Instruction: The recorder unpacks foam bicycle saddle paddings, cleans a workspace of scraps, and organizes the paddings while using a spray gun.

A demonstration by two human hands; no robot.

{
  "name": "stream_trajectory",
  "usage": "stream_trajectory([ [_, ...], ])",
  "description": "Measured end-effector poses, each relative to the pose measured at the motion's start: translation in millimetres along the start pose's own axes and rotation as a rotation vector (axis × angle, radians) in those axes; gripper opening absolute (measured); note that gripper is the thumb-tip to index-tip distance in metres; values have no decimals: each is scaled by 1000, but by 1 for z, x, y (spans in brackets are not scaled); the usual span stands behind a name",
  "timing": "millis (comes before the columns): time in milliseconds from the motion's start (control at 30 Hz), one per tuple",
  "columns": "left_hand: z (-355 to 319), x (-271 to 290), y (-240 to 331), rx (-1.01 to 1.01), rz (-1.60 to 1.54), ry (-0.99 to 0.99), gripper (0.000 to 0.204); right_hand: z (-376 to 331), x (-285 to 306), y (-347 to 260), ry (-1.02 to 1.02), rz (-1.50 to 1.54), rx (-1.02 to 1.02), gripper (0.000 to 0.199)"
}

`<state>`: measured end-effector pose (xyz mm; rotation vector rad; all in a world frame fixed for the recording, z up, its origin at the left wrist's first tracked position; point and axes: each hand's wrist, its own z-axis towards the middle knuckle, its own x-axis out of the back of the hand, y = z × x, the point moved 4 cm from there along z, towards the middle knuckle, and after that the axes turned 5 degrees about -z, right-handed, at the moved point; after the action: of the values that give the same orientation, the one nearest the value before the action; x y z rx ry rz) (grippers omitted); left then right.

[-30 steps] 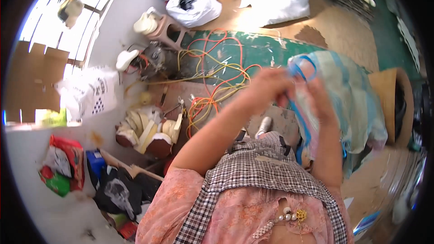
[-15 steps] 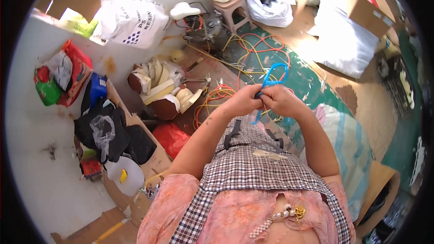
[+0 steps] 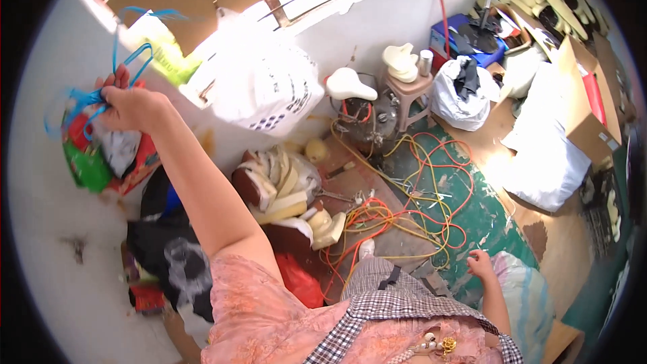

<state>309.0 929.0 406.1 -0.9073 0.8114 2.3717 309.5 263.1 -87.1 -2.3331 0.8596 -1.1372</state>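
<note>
Head view: left hand [image 3: 128, 104] is out at arm's length toward the wall, pinched closed on a bunch of blue strap [image 3: 86, 98]; step in hand judged to be holding or placing the strap there. Strap lies at the fingertips, partly blurred, over the upper part of a red-and-green bag [image 3: 91, 165]; contact with bag or wall cannot be told. Next move probably calls for a firm pinch and control of the loose strands before any release. Right hand [image 3: 480, 263] is low on the other side, near a sack [image 3: 529, 293]; fingers look loosely bent, nothing visible in them, degree of closure uncertain. Materials: strap thin, flexible, glossy, forming a stiff angular loop above the knuckles. Bag crumpled and film-like. Sack pale with blue stripes, apparently woven plastic, bulging. White bag [image 3: 269, 84] swollen, creased, overexposed. Cream pieces [image 3: 283, 205] rounded, matte, foam-like, some with brown faces. Saddle [image 3: 350, 85] smooth, white, tapered to a nose. Cords [image 3: 367, 212] slender, orange and yellow, tangled in loops across the floor. Apron [image 3: 418, 307] soft, checked cloth, folded at the waist.
</note>
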Motion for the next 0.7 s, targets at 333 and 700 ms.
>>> stream_trajectory([
  [333,7,218,-372,1033,661,-945,40,-25,-20,-114,53,-149,279,31],
  [700,-312,20,-137,490,-13,-1044,33,-196,40,59,646,60,-146,24],
])
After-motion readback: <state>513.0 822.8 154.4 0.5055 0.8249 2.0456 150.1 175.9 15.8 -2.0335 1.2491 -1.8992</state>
